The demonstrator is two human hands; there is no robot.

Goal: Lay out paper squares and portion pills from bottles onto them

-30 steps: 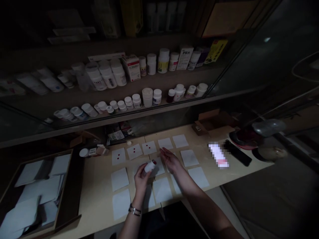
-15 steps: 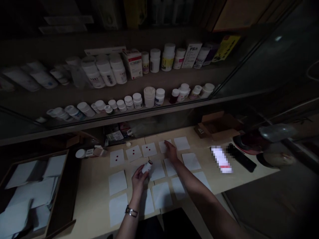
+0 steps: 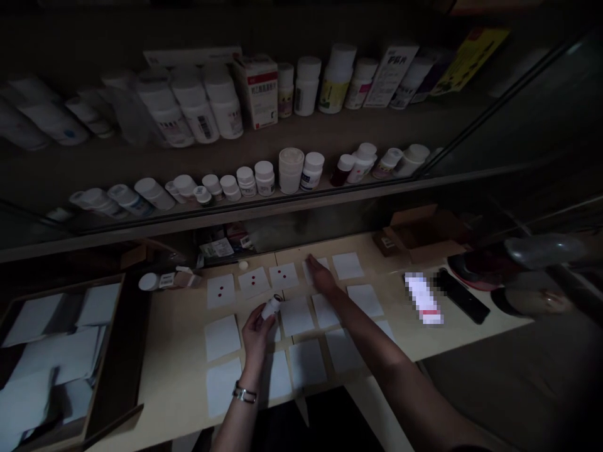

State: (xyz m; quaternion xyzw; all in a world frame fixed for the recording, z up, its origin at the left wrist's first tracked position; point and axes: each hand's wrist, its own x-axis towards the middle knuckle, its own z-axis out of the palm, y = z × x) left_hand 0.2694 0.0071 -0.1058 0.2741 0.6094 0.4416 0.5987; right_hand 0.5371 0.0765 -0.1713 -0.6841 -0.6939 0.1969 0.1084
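Note:
My left hand (image 3: 258, 321) is wrapped round a small white pill bottle (image 3: 271, 307), tilted with its dark open mouth up and to the right. My right hand (image 3: 320, 274) reaches over a white paper square (image 3: 308, 270) in the back row, its fingers together at the sheet's far edge; whatever they pinch is too small to see. To its left, three paper squares each bear two red pills, such as these red pills (image 3: 281, 274). Several more paper squares (image 3: 296, 316) lie in rows below, partly covered by my arms. A white cap (image 3: 244, 265) rests behind the back row.
Shelves of white medicine bottles (image 3: 264, 179) and boxes stand behind the table (image 3: 169, 339). At left is a tray (image 3: 110, 339) of paper sheets. A lit phone (image 3: 424, 298), a black phone (image 3: 464, 298) and an open cardboard box (image 3: 424, 235) sit at right.
The view has shifted slightly. My right hand has edged to the far side of the fourth back-row paper, its fingers lower and flatter. My left hand still holds the bottle.

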